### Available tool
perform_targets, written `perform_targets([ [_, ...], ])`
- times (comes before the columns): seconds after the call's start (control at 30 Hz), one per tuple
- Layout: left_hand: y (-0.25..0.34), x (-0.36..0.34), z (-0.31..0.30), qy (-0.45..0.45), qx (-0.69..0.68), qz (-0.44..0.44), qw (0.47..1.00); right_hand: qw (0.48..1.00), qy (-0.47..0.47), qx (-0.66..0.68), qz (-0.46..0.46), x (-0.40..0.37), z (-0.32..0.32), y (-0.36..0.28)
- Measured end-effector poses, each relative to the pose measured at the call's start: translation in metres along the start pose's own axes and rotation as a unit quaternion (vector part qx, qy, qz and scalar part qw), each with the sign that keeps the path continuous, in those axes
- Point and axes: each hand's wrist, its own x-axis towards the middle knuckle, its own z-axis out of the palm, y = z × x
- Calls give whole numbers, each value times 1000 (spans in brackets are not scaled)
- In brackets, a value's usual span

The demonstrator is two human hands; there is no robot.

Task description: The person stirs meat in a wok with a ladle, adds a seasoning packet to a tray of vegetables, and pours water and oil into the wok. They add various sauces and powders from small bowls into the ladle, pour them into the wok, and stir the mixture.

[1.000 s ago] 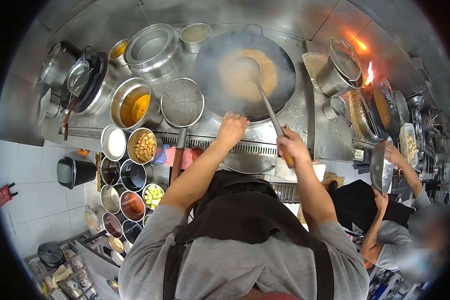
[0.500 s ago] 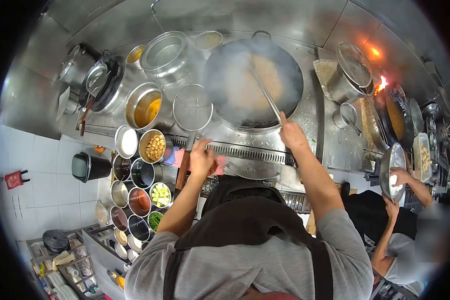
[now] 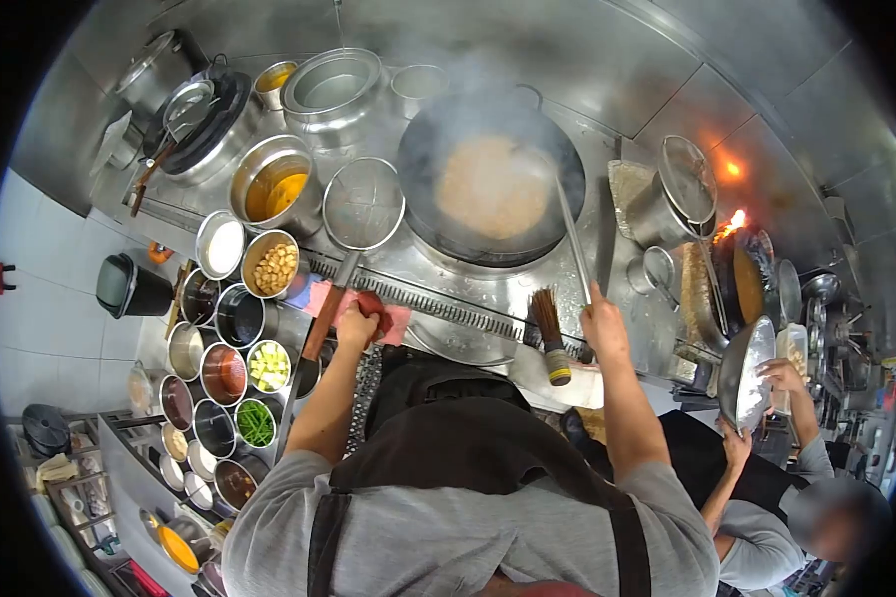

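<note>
My right hand point(image 3: 604, 326) is closed around the long metal handle of a ladle point(image 3: 573, 234). The ladle's far end reaches into the steaming wok point(image 3: 418, 204), where its head is blurred by steam. Pale brown food point(image 3: 493, 184) lies across the wok's bottom. My left hand point(image 3: 355, 326) closes on a dark red, cloth-like bundle point(image 3: 371, 302) above a pink cloth point(image 3: 396, 320) at the stove's front edge. Left of that hand is the wooden handle point(image 3: 323, 323) of a wire strainer point(image 3: 364, 204). A bamboo brush point(image 3: 548, 328) lies left of my right hand.
Several metal pots of ingredients stand at left, among them chunks point(image 3: 274, 264), a red sauce point(image 3: 224, 373) and green pieces point(image 3: 256, 423). A pot of yellow liquid point(image 3: 275, 194) stands behind. At right, a co-worker point(image 3: 767, 537) holds a metal bowl point(image 3: 745, 373) near an open flame point(image 3: 735, 221).
My left hand has gone from loosely spread to gripping the dark red bundle. The ladle's handle has swung more upright and its head has moved right. The view has turned, showing the brush.
</note>
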Motion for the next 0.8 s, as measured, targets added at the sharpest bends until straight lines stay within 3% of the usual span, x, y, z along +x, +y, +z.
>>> perform_targets([
  [0.2, -8, 10, 10, 4, 19, 25, 1000, 981, -8, 171, 91, -8, -38, -33],
  [0.27, -10, 9, 12, 12, -2, 29, 1000, 987, 22, 138, 73, -5, -51, -33],
  [0.33, -13, 5, 17, 35, -12, 33, 999, 997, 53, -48, -22, 14, -62, -9],
  [0.4, -17, 7, 24, 77, -11, 66, 995, 991, 47, -121, 26, 37, -81, -6],
  [0.47, -16, 7, 22, 65, -23, 55, 996, 995, 16, -90, 29, 49, -96, -20],
  [0.57, -19, 7, 20, 56, -35, 63, 996, 988, 19, -148, -23, 61, -94, -28],
  [0.8, -22, 10, 20, 46, -46, 86, 994, 971, -16, -234, -44, 76, -98, -38],
])
